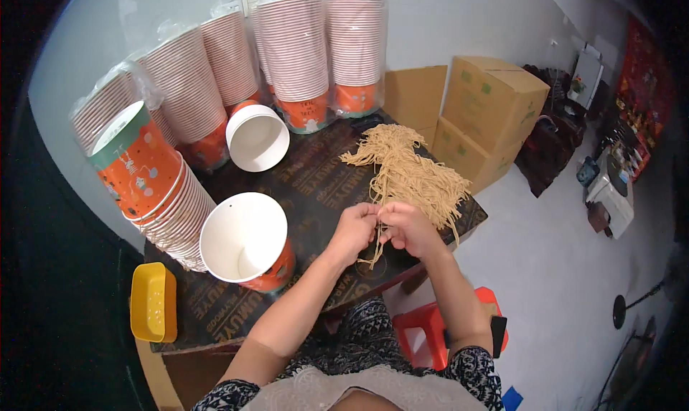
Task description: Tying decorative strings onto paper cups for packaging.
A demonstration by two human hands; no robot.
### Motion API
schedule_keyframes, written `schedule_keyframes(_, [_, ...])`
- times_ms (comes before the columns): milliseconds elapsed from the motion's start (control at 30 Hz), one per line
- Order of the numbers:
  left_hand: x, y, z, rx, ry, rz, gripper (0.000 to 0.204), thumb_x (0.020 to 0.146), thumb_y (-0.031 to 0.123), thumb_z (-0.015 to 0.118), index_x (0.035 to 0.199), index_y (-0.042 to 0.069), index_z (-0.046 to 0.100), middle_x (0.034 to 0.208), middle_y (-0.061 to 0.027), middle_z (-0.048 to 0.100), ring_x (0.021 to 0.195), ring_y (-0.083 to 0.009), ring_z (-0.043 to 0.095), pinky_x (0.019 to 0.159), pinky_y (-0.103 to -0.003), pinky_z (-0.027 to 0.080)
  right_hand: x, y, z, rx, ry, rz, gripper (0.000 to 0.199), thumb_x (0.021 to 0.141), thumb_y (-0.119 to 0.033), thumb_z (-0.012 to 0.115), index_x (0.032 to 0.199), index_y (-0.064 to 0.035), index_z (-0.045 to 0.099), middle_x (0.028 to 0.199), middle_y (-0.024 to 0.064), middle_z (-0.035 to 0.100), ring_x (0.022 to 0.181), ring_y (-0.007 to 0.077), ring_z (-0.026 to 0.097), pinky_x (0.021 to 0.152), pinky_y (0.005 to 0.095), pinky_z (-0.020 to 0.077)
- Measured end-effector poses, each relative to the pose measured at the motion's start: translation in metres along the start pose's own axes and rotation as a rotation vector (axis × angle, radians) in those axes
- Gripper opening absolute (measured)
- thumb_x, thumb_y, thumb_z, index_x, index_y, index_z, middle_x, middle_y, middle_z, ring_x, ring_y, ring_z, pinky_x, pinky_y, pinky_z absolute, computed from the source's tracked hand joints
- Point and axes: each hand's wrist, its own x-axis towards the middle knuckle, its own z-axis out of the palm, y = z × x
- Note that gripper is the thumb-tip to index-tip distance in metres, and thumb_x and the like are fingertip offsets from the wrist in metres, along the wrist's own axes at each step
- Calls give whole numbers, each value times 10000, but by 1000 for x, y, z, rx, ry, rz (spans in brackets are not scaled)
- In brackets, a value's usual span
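Two fingertip pinches on a tan cord (378, 251), over the near right part of the black-faced plywood table (316, 178). Left hand (354, 231): thumb and forefinger drawn together on the strand. Right hand (407, 228): fingers curled in, tips meeting the left's; seems to grip the same strand, though which finger bears on it cannot be told. A loose end hangs below the hands toward the near edge. Any knot: too small to make out.

Just beyond and to the right, a tangled heap of tan cords (423, 183), spilling toward the table's right edge; the hands are right against its near left side.

Judgement on handling: grip close to the working point, so the soft cord cannot twist away. Hold the loose end clear of the heap; neighbouring strands could snag. Steady with one hand, draw with the other, evenly. Lifting a little off the pile would give a better view.

Left of the hands, an orange paper bucket (245, 239), white inside, a dark spot below its far rim. Farther left, a leaning bucket stack (163, 195). Left edge: yellow plastic tray (171, 312), small pale bits inside.
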Motion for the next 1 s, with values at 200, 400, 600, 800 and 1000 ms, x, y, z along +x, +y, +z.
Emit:
schedule_keyframes(200, [-64, -4, -32, -150, -308, -62, 237, 918, 26, 542, 1147, -18, 585, 688, 5, 552, 464, -33, 425, 390, -186, 260, -58, 12, 45, -199, 7, -77, 145, 933, -164, 616, 945, -27, 663, 810, 50, 671, 613, 100, 660, 385, 189, 373])
schedule_keyframes(400, [-117, -16, -56, -77, -325, -143, 140, 934, 112, 626, 1048, 31, 636, 686, 48, 536, 508, -15, 415, 433, -177, 279, -83, 58, 63, -401, 87, -420, 121, 845, -79, 697, 961, -42, 705, 1175, 174, 649, 1304, 244, 499, 1015, 343, 405])
schedule_keyframes(600, [-152, -30, -78, -33, -421, -246, 68, 935, 105, 646, 963, 45, 662, 761, 40, 596, 645, -23, 502, 558, -186, 384, -109, 63, 97, -393, -55, -472, 63, 861, -43, 681, 923, -45, 695, 1275, 180, 594, 1325, 261, 475, 818, 284, 500])
schedule_keyframes(800, [-187, -37, -114, 260, -341, 253, 107, 895, 64, 672, 941, -28, 703, 882, -69, 655, 872, -143, 620, 771, -272, 480, -115, 68, 101, -435, -5, -378, 82, 893, -42, 660, 973, -31, 674, 850, 52, 691, 774, 88, 662, 633, 233, 500])
schedule_keyframes(1000, [-220, -29, -158, 122, -277, -120, 141, 916, 80, 652, 936, -33, 734, 847, -60, 716, 654, -85, 580, 584, -222, 454, -116, 71, 102, -303, -352, -212, 100, 922, -77, 631, 1002, -22, 659, 761, 30, 669, 686, 68, 644, 604, 231, 494])
